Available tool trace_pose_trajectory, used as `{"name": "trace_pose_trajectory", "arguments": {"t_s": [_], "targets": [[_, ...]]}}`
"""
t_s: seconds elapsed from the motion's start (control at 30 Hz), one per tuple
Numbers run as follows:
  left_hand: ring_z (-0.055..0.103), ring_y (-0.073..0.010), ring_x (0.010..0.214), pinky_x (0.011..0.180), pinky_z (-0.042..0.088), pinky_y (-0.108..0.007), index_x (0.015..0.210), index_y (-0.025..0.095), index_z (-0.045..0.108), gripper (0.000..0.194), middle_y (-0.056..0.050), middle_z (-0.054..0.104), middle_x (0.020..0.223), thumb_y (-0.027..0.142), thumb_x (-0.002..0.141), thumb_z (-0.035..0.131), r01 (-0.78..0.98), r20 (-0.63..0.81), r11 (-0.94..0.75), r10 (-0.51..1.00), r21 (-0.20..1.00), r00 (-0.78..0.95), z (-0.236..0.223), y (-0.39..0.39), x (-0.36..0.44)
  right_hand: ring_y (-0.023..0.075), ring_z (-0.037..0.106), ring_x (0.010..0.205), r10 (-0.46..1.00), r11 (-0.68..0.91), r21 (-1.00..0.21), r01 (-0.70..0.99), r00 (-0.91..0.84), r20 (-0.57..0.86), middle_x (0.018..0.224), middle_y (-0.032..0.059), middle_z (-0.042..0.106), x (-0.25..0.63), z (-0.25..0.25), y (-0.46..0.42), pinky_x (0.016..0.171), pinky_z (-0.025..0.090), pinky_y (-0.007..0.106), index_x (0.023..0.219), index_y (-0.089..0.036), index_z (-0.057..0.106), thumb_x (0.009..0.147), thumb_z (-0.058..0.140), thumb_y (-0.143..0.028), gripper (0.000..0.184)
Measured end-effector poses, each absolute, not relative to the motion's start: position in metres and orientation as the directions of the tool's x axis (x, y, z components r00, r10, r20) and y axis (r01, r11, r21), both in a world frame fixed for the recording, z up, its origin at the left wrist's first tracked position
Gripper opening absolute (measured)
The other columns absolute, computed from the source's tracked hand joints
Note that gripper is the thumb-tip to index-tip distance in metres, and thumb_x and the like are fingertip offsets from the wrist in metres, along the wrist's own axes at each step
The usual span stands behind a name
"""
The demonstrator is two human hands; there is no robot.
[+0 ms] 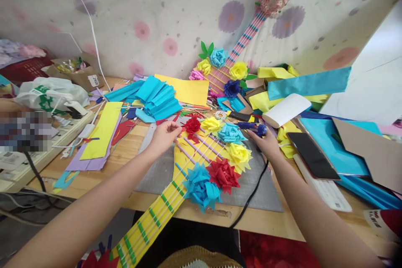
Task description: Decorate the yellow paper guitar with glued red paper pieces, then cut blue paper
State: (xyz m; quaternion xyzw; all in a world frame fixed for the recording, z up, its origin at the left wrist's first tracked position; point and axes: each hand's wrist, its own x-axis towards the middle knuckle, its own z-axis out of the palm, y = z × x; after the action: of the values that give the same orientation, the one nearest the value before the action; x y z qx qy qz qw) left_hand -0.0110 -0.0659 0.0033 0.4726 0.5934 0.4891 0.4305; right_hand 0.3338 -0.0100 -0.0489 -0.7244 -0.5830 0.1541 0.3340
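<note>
A yellow paper guitar (176, 192) with white strings and green frets lies on a grey mat (157, 171), its neck pointing toward me. Red, yellow and blue paper flowers cover its body. My left hand (163, 136) rests at the guitar's upper left edge, fingers curled, thumb and fingertips pinched beside a small red paper flower (192, 124). My right hand (266, 142) lies palm down at the guitar's right side, closed around a blue glue gun (251, 127) whose black cord (251, 197) runs off the table's front edge.
A second, pink-necked paper guitar (245, 37) leans on the flowered wall. Blue folded paper (157, 98), yellow sheets (188, 90), a white roll (285, 109), a phone (312, 155) and cardboard (370, 150) crowd the wooden table. A plastic bag (50, 92) sits left.
</note>
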Motion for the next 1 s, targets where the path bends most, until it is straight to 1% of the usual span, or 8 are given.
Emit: {"name": "trace_pose_trajectory", "arguments": {"t_s": [0.1, 0.17, 0.27, 0.33, 0.4, 0.5, 0.63, 1.0], "targets": [[0.057, -0.0116, 0.058, 0.047, 0.05, -0.023, 0.068, 0.015, 0.058, 0.025, -0.001, 0.062, 0.067, 0.035, 0.058, 0.07, 0.109, -0.08, 0.102, 0.979, 0.989, -0.189, 0.0, -0.066, -0.013, 0.0271, 0.057, 0.093, 0.862, 0.048, -0.652, 0.756, 0.298, 0.409, 0.103, 0.0132, 0.06, 0.332, -0.028, -0.015, 0.078, 0.046, 0.042, 0.112, -0.015, 0.052, 0.066, 0.057, -0.061, 0.066], [0.057, -0.0114, 0.058, 0.048, 0.051, -0.024, 0.069, 0.015, 0.058, 0.025, -0.001, 0.062, 0.067, 0.034, 0.058, 0.069, 0.081, -0.092, 0.107, 0.981, 0.991, -0.17, -0.001, -0.065, -0.015, 0.0283, 0.052, 0.103, 0.759, 0.107, -0.539, 0.836, 0.281, 0.587, 0.112, 0.0146, 0.055, 0.324, -0.006, -0.021, 0.085, 0.044, 0.043, 0.118, -0.018, 0.048, 0.07, 0.056, -0.058, 0.063], [0.057, -0.0111, 0.058, 0.047, 0.051, -0.023, 0.071, 0.015, 0.058, 0.024, -0.001, 0.062, 0.066, 0.033, 0.06, 0.068, 0.071, -0.086, 0.096, 0.987, 0.993, -0.136, -0.002, -0.064, -0.015, 0.0291, 0.046, 0.11, 0.721, 0.258, -0.336, 0.906, 0.051, 0.691, 0.112, 0.015, 0.054, 0.299, 0.031, -0.029, 0.091, 0.039, 0.043, 0.114, -0.019, 0.05, 0.076, 0.053, -0.05, 0.049], [0.056, -0.0106, 0.057, 0.044, 0.049, -0.021, 0.072, 0.015, 0.055, 0.023, 0.0, 0.059, 0.065, 0.032, 0.061, 0.067, 0.084, -0.069, 0.083, 0.986, 0.993, -0.154, -0.004, -0.063, -0.014, 0.0275, 0.049, 0.105, 0.759, 0.414, -0.263, 0.871, -0.171, 0.628, 0.104, 0.0125, 0.057, 0.273, 0.049, -0.03, 0.091, 0.039, 0.042, 0.105, -0.019, 0.055, 0.078, 0.053, -0.046, 0.038], [0.054, -0.0097, 0.054, 0.041, 0.045, -0.019, 0.072, 0.017, 0.049, 0.024, 0.003, 0.055, 0.062, 0.029, 0.06, 0.067, 0.094, -0.048, 0.067, 0.981, 0.993, -0.188, -0.007, -0.064, -0.013, 0.0258, 0.049, 0.104, 0.762, 0.597, -0.223, 0.77, -0.459, 0.457, 0.105, 0.0117, 0.057, 0.244, 0.058, -0.028, 0.091, 0.039, 0.041, 0.103, -0.019, 0.057, 0.08, 0.053, -0.043, 0.034], [0.05, -0.0089, 0.052, 0.038, 0.042, -0.017, 0.069, 0.019, 0.042, 0.027, 0.005, 0.049, 0.058, 0.028, 0.06, 0.065, 0.115, -0.019, 0.042, 0.981, 0.992, -0.191, -0.012, -0.066, -0.015, 0.0271, 0.045, 0.11, 0.603, 0.798, -0.141, 0.586, -0.779, 0.173, 0.115, 0.0128, 0.054, 0.199, 0.056, -0.019, 0.095, 0.036, 0.041, 0.103, -0.018, 0.06, 0.075, 0.061, -0.042, 0.037], [0.048, -0.0084, 0.05, 0.038, 0.04, -0.017, 0.068, 0.02, 0.039, 0.027, 0.007, 0.046, 0.056, 0.03, 0.06, 0.064, 0.144, -0.009, 0.035, 0.983, 0.989, -0.182, -0.011, -0.069, -0.022, 0.0267, 0.043, 0.109, 0.532, 0.846, -0.096, 0.525, -0.844, 0.07, 0.111, 0.0124, 0.055, 0.152, 0.043, -0.005, 0.094, 0.034, 0.039, 0.099, -0.017, 0.064, 0.073, 0.062, -0.036, 0.032], [0.052, -0.0106, 0.051, 0.039, 0.038, -0.018, 0.067, 0.02, 0.042, 0.025, 0.005, 0.052, 0.054, 0.03, 0.061, 0.064, 0.145, -0.055, 0.079, 0.985, 0.986, -0.163, -0.015, -0.065, -0.032, 0.0249, 0.043, 0.101, 0.547, 0.837, -0.047, 0.545, -0.835, 0.052, 0.1, 0.0111, 0.057, 0.127, 0.028, 0.009, 0.09, 0.034, 0.037, 0.08, -0.016, 0.066, 0.069, 0.059, -0.02, 0.014]]}}
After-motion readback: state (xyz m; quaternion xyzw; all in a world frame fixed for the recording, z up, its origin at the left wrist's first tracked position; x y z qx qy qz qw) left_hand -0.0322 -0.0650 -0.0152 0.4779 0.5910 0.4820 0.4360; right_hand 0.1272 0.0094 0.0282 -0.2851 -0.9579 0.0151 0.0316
